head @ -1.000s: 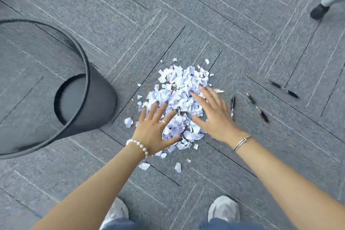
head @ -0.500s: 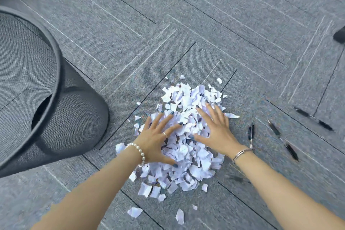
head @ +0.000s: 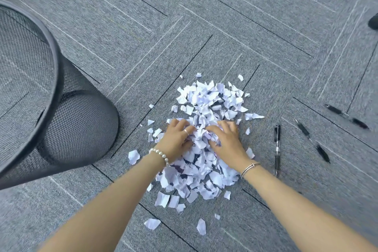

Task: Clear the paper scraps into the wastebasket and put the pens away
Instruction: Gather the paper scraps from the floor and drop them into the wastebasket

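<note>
Left hand (head: pixel 177 138): fingers curled into scraps (head: pixel 206 108), gripping them.
Right hand (head: pixel 226 141): likewise, gripping scraps.
Bin (head: pixel 59 80): black mesh, left.
Pens (head: pixel 277 145): right, labels unreadable.

hands: left (head: pixel 177 139), right (head: pixel 226 142) | fingers were spread flat, now curled gripping paper scraps (head: pixel 206 108)

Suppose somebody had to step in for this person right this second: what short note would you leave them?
Left hand and right hand: both with fingers curled into the middle of the paper scrap pile, gathering a handful.
Wastebasket: black mesh, to the left of the pile; no scraps visible in the part of it that shows.
Pens: one pen just right of the pile, others further right on the carpet, untouched.
Done: nothing binned yet.
Left: lift handfuls into the basket, collect stray scraps, put the pens away.
</note>
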{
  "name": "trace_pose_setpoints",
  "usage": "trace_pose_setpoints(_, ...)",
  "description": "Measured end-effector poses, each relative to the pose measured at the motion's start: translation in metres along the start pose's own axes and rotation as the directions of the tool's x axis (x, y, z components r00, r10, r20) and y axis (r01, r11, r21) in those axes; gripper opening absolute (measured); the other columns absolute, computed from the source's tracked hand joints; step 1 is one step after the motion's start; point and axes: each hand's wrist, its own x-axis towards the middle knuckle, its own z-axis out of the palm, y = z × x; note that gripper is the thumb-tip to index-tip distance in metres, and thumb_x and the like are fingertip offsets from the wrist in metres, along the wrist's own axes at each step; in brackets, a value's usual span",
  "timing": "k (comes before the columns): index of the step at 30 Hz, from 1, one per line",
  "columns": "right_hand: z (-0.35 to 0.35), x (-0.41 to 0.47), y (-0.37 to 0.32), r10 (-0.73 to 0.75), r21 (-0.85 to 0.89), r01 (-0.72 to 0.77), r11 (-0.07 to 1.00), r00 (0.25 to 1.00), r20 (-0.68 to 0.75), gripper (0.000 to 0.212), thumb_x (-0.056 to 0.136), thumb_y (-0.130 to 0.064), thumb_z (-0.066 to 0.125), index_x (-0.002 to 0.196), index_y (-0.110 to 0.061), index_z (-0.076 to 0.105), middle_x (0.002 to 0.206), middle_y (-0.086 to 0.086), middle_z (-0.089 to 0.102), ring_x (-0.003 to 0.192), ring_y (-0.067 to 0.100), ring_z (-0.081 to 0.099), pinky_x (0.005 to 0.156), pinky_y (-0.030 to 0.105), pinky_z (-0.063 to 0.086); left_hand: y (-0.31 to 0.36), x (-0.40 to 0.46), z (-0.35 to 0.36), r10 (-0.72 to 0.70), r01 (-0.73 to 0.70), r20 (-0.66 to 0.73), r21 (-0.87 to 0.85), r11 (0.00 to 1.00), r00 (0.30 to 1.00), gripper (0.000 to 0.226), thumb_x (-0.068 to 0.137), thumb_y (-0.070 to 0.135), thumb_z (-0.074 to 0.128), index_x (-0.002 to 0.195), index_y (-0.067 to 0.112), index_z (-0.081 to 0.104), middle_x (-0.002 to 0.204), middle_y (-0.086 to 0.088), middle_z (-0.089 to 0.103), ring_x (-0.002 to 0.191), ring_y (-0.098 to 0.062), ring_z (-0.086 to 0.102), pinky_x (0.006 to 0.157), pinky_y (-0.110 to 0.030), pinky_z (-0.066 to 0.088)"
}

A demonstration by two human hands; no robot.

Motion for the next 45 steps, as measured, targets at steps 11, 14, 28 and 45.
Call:
trace_pose_setpoints(11, -0.084, 0.009, -0.06, 0.019, 0.162, -0.002, 0.987, 0.994, -0.106, 0.032, 0.083, -0.009, 0.058, 0.112, -0.021, 0.051, 0.102, -0.006, 0.039, 0.097, 0.012, 0.035, 0.079, 0.019, 0.034, 0.041, 0.004, -0.106, -0.191, 0.15, -0.125, -0.276, 0.949, 0.974, 0.028, 0.083, 0.024, 0.058, 0.109, 0.014, 0.054, 0.106, -0.002, 0.047, 0.097, -0.015, 0.04, 0.089, -0.027, 0.039)
trace_pose_setpoints(14, -0.126, 0.004, -0.087, -0.017, 0.193, 0.041, 0.98, 0.992, -0.122, 0.031, 0.084, -0.011, 0.057, 0.113, -0.021, 0.051, 0.104, -0.006, 0.041, 0.099, 0.011, 0.036, 0.083, 0.022, 0.033, 0.06, 0.001, -0.153, -0.222, 0.157, -0.166, -0.334, 0.929, 0.961, 0.026, 0.083, 0.029, 0.058, 0.105, 0.017, 0.054, 0.104, -0.001, 0.047, 0.096, -0.014, 0.043, 0.088, -0.026, 0.039)
trace_pose_setpoints(28, -0.215, 0.0, -0.206, -0.241, 0.108, 0.249, 0.962, 0.967, -0.086, 0.032, 0.086, -0.02, 0.057, 0.116, -0.023, 0.047, 0.106, 0.0, 0.044, 0.088, 0.018, 0.045, 0.076, 0.028, 0.04, 0.086, -0.064, -0.295, -0.238, 0.152, -0.299, -0.286, 0.946, 0.924, 0.03, 0.08, 0.04, 0.055, 0.105, 0.022, 0.054, 0.106, 0.002, 0.052, 0.096, -0.013, 0.05, 0.09, -0.035, 0.046)
trace_pose_setpoints(45, -0.083, 0.046, -0.389, -0.451, 0.328, 0.363, 0.872, 0.857, 0.25, 0.051, 0.072, -0.023, 0.069, 0.118, -0.031, 0.049, 0.127, -0.001, 0.046, 0.11, 0.015, 0.049, 0.087, 0.024, 0.04, -0.072, -0.226, -0.307, -0.586, 0.377, -0.272, -0.548, 0.746, 0.764, 0.039, 0.08, 0.038, 0.062, 0.116, 0.026, 0.052, 0.118, 0.005, 0.053, 0.101, -0.009, 0.05, 0.084, -0.026, 0.041)
